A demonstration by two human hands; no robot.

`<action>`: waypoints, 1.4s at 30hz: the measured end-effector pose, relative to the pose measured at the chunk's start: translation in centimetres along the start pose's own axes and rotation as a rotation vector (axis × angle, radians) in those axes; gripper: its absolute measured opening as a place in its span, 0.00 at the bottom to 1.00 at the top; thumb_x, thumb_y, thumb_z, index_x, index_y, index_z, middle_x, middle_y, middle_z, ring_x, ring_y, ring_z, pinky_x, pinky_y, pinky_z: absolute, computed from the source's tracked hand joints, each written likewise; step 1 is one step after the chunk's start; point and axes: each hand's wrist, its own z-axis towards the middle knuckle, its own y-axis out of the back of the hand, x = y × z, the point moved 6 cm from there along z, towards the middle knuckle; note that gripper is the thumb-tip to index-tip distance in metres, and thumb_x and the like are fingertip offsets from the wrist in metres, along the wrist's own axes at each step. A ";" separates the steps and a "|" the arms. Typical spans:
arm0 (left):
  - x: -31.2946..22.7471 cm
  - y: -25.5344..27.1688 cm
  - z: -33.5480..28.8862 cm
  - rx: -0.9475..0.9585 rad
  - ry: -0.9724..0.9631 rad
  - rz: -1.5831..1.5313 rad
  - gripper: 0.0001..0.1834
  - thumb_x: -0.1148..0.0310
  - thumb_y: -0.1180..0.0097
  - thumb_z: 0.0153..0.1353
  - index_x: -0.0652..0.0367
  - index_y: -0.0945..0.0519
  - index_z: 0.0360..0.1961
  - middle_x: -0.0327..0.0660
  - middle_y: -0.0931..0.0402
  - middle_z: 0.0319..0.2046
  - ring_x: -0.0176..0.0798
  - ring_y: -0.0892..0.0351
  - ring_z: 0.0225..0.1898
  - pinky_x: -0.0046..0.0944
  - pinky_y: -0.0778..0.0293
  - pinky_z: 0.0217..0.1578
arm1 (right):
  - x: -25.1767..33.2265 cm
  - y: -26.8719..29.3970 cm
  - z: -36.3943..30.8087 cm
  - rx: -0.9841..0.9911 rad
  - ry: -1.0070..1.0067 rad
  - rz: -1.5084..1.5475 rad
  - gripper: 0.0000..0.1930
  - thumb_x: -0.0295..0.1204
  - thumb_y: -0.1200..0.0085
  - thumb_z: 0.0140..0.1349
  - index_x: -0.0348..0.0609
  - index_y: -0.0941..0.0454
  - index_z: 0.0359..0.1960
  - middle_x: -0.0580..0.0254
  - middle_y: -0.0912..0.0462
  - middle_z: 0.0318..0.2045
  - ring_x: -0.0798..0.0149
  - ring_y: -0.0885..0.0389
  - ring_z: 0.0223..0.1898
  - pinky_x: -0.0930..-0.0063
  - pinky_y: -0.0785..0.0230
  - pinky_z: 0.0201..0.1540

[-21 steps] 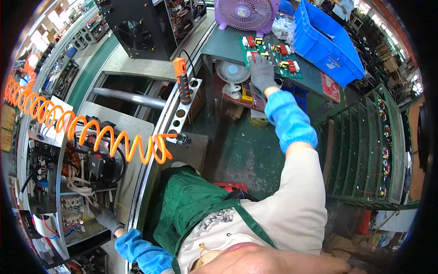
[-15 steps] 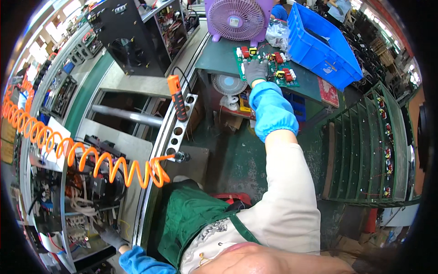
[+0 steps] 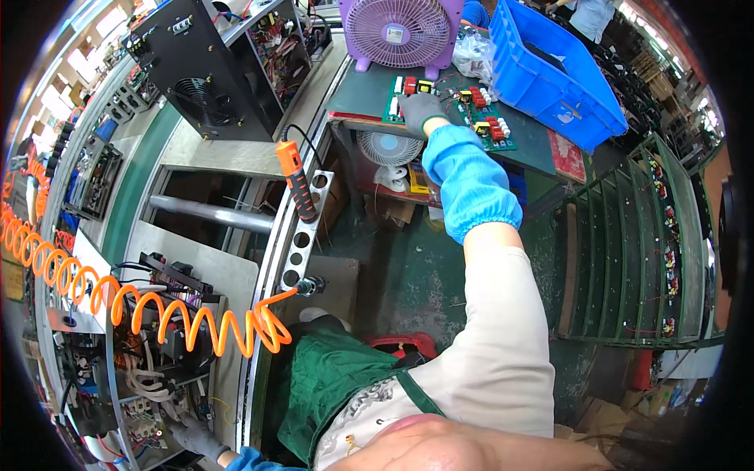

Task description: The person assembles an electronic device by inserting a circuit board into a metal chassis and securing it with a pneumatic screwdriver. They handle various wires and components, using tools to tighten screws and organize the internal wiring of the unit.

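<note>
My right hand (image 3: 422, 114), in a grey glove with a blue sleeve cover, reaches far forward to a dark green worktable. Its bent fingers close on a green circuit board (image 3: 392, 106) with red, white and yellow parts. More such circuit boards (image 3: 493, 130) lie to its right, joined by thin wires. At the lower left my left hand (image 3: 196, 436), also grey-gloved, rests beside an open machine chassis (image 3: 118, 392). Its fingers stretch toward pale cables (image 3: 148, 383) and look apart, though their tips blend into the dark parts.
A purple fan (image 3: 400, 33) and a blue crate (image 3: 561, 86) stand on the worktable (image 3: 361, 94). An orange coiled hose (image 3: 196, 322) and a hanging orange-black screwdriver (image 3: 297, 180) cross the conveyor side. A black cabinet (image 3: 208, 74) stands beyond; a green rack (image 3: 628, 251) is at right.
My right hand has moved slightly left, and the circuit board under it has shifted left too. My left hand sits a little lower. The view has tilted slightly.
</note>
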 end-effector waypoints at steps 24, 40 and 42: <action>1.2 2.6 -3.2 0.006 -0.024 -0.103 0.25 0.61 0.53 0.62 0.65 0.33 0.57 0.56 0.36 0.56 0.57 0.35 0.56 0.46 0.36 0.55 | 1.3 -3.8 -2.8 -0.322 0.003 -0.164 0.18 0.30 0.57 0.59 0.49 0.32 0.53 0.54 0.25 0.42 0.56 0.27 0.45 0.61 0.34 0.44; 1.8 3.4 -4.7 -0.093 -0.090 -0.042 0.23 0.60 0.51 0.62 0.61 0.30 0.55 0.51 0.32 0.54 0.54 0.32 0.55 0.45 0.35 0.53 | 2.6 4.0 -4.7 -0.733 -0.027 0.958 0.31 0.30 0.43 0.48 0.45 0.37 0.57 0.52 0.24 0.45 0.50 0.25 0.45 0.65 0.35 0.52; 1.6 3.3 -4.7 -0.096 -0.098 -0.101 0.22 0.63 0.51 0.63 0.63 0.30 0.55 0.54 0.33 0.54 0.54 0.33 0.55 0.45 0.37 0.55 | 1.4 5.6 -4.4 -0.956 0.076 1.347 0.25 0.29 0.44 0.52 0.40 0.34 0.54 0.55 0.22 0.43 0.57 0.23 0.43 0.66 0.33 0.49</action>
